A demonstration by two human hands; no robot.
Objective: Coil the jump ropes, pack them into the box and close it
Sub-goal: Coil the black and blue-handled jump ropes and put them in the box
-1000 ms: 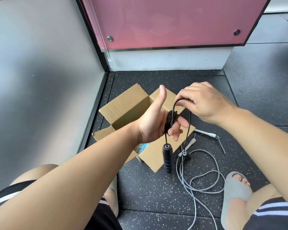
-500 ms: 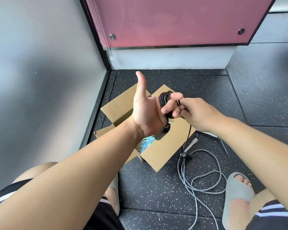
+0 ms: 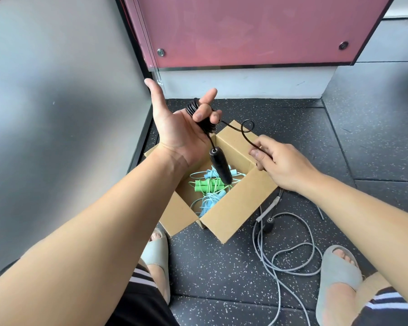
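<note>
The black jump rope (image 3: 199, 115) is wound in a tight coil round the fingers of the left hand (image 3: 177, 124). Its black handle (image 3: 220, 169) dangles over the open cardboard box (image 3: 236, 208), and its free end loops to the right hand (image 3: 280, 163), which pinches it. Inside the box lie a bundled green rope (image 3: 206, 184) and pale blue ropes (image 3: 209, 201). A grey rope (image 3: 290, 255) sprawls loose on the floor (image 3: 222, 267) just right of the box.

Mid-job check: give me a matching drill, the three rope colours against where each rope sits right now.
Ropes:
1. black rope
2. green rope
3. grey rope

Places:
A. loose on the floor
B. inside the box
C. wound round fingers of the left hand

Pairs: 1-C, 2-B, 3-A.
</note>
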